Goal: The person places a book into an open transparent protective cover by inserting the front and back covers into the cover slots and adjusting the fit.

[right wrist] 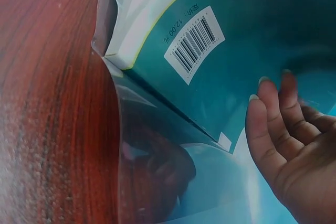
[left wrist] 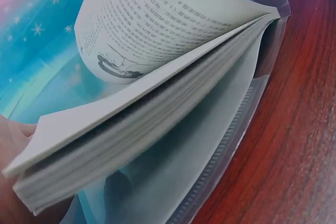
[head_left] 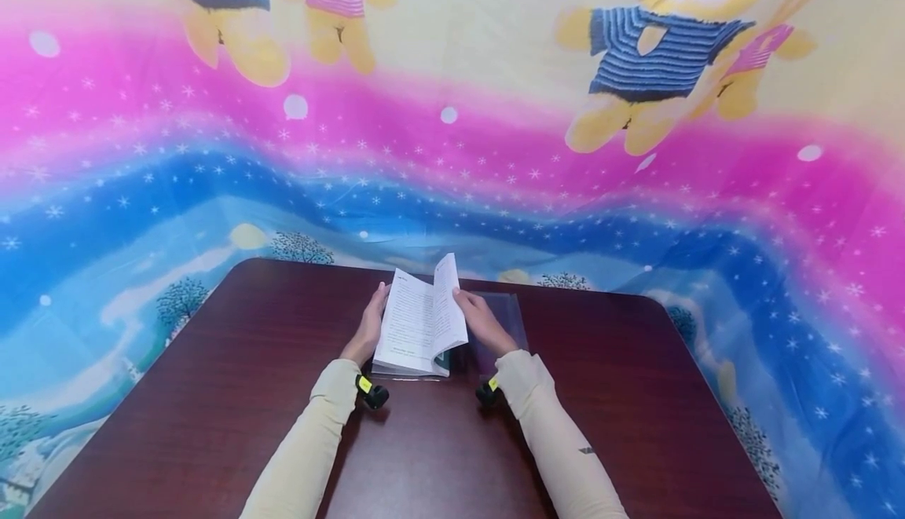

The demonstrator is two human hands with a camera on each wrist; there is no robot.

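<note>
While left hand (head_left: 365, 327) grips one side of the open book (head_left: 410, 319) toward the far side of the table (head_left: 269, 338) and right hand (head_left: 485, 321) pinches the other, I note clear cover (head_left: 512, 312) jutting rightward; uneven pull, I judge, could crease pages (left wrist: 163, 19) or shed the cover

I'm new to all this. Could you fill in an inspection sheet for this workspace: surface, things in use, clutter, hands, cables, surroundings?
Surface: dark reddish-brown table with wood grain.
Job's things: open book, printed pages, barcode on its teal cover; clear plastic beneath, reaching past its right side. Whether they are attached, I cannot tell.
Clutter: nothing seen.
Left hand: holds the book's left edge.
Right hand: holds the raised right part, thumb in front, fingers behind.
Cables: nothing seen.
Surroundings: colourful backdrop with bears and snowflakes; a small black device at each wrist.
</note>
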